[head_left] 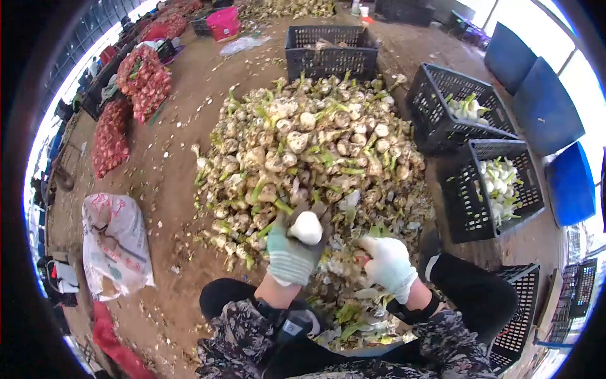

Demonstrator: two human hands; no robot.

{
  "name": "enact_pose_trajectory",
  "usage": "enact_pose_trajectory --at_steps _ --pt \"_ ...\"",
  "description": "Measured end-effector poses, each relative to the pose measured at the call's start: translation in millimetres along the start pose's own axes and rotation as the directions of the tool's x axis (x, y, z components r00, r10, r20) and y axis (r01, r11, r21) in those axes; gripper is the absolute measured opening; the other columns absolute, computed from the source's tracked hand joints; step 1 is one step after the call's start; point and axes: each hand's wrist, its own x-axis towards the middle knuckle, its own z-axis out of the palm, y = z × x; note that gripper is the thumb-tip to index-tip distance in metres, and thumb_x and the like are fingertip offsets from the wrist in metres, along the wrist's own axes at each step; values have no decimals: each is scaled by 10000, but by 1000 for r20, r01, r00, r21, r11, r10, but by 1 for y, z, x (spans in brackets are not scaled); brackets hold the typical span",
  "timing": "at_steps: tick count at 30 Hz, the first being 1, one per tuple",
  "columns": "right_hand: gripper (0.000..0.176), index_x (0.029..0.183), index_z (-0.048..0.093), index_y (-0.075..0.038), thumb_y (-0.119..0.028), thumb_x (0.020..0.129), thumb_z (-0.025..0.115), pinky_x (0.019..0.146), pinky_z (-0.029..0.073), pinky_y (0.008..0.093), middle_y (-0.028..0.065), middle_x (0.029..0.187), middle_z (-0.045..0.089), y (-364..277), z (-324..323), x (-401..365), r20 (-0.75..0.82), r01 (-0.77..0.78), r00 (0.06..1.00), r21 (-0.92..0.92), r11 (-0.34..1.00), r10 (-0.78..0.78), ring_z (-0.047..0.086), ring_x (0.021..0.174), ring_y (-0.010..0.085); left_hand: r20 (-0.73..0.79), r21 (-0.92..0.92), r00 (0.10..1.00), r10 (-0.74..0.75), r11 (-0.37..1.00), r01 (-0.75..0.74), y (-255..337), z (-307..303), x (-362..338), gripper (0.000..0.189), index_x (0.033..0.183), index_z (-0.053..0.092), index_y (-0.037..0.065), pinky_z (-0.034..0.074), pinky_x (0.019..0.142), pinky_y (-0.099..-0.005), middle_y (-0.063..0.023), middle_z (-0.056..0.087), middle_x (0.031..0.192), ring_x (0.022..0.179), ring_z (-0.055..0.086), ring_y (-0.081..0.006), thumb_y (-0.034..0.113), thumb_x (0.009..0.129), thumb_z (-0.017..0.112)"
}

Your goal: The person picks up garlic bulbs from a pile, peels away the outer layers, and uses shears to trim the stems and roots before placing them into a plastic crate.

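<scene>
A white sack (117, 246) lies at the left edge. Just below centre, my gloved left hand (290, 256) grips a clean white garlic bulb (306, 227) in front of the garlic heap (303, 145). My right hand (389, 262) is curled, and I cannot tell around what. A black crate (456, 202) stands at the right.

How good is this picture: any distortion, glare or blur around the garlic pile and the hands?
Head view: strong fisheye distortion, black ring at the corners, the crates bending near the right edge. Head view: soft daylight, weak shadows; the right rim is blown out white. The peeled garlic bulb in the left hand looks almost overexposed; the garlic pile is sharp.
</scene>
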Motion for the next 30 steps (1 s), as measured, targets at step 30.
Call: enact_pose_trajectory --at_steps 30 --pt "655 1220 410 9 -188 657 680 898 397 414 227 1134 503 26 24 229 -650 115 758 50 992 -55 476 1033 404 -174 641 927 334 752 -151 -10 -12 15 541 1266 372 -54 347 954 -285 -150 438 1267 1139 437 -202 129 813 604"
